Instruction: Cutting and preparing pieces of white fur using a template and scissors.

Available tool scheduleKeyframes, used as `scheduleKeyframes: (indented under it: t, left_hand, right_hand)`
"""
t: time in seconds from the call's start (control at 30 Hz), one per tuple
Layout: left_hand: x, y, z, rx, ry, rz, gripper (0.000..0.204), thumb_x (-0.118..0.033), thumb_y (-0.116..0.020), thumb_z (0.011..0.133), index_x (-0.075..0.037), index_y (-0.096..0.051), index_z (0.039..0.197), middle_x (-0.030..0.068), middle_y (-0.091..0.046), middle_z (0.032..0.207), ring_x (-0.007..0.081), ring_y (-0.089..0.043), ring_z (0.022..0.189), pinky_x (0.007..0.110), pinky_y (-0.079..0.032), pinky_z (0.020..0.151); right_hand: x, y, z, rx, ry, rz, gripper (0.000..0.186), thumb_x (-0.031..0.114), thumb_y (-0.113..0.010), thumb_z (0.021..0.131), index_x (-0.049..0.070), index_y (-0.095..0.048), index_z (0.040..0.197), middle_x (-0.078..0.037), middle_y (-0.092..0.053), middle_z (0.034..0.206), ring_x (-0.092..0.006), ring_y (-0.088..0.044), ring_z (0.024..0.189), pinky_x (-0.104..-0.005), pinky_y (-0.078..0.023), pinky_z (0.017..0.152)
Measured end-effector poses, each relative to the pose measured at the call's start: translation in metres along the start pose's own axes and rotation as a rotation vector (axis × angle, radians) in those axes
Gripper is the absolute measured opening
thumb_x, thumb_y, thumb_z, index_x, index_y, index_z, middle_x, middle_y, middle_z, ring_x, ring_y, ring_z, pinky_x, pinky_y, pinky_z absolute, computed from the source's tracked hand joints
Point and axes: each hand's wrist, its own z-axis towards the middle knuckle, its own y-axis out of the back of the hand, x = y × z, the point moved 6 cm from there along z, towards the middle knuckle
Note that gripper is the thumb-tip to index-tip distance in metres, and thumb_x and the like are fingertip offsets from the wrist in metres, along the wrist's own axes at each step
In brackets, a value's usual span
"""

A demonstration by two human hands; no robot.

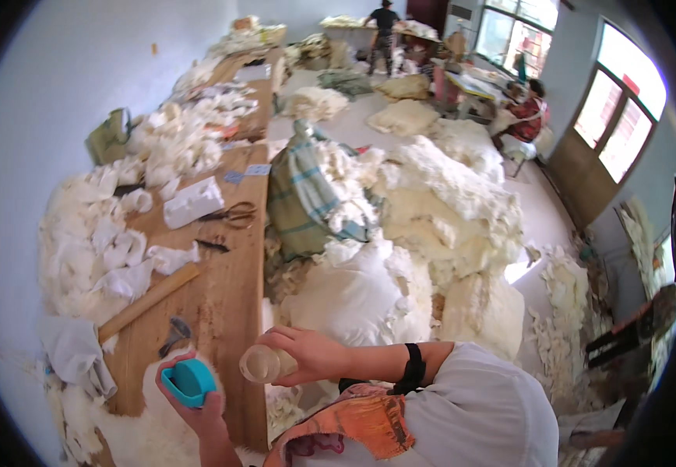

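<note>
While a co-worker in dark clothes (383,35) stands at the back of a room heaped with pale wool (451,194), the head camera looks down on two hands at work beside a long wooden bench (225,292). The left hand (204,423) cups a teal box (188,382) above the bench's near end, thumb along one side and fingers around the other, so that the box sits in the palm with its open side up. The right hand (304,356), fingers curled, clasps a clear jar (261,363); the jar juts out to the left of that grip, mouth toward the camera, above the bench's right edge and apart from the box. A grey-blue tool (174,335) lies on the bench just beyond the box, near a wooden stick (149,302). Farther up, scissors (233,215) rest near the right edge beside a white block (192,202). A checked bag (299,206) stands against that edge; another co-worker (526,117), in red, sits near the door (587,175).
</note>
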Motion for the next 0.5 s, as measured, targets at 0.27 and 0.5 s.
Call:
scheduleKeyframes:
  t: [0.27, 0.5]
  left_hand:
    - [0.055, -0.042, -0.097, 0.65, 0.311, 0.433, 0.077, -0.042, -0.085, 0.067, -0.008, -0.048, 0.126, 0.0116, -0.057, 0.119, 0.0287, -0.056, 0.118, 0.049, -0.033, 0.11]
    - [0.106, -0.028, -0.148, 1.109, -0.195, 1.151, 0.078, -0.058, -0.08, 0.064, -0.01, -0.055, 0.12, 0.0106, -0.064, 0.116, 0.0275, -0.055, 0.125, 0.066, -0.005, 0.116]
  right_hand:
    - [0.106, 0.14, -0.085, -0.264, 0.112, -0.133, 0.075, 0.037, -0.082, 0.072, 0.008, -0.049, 0.133, -0.013, -0.058, 0.123, -0.034, -0.058, 0.108, -0.041, -0.049, 0.09]
    - [0.216, 0.237, -0.15, -0.459, 0.518, -0.502, 0.07, 0.047, -0.075, 0.078, 0.0, -0.056, 0.125, -0.01, -0.061, 0.102, -0.0284, -0.062, 0.089, -0.0451, -0.05, 0.093]
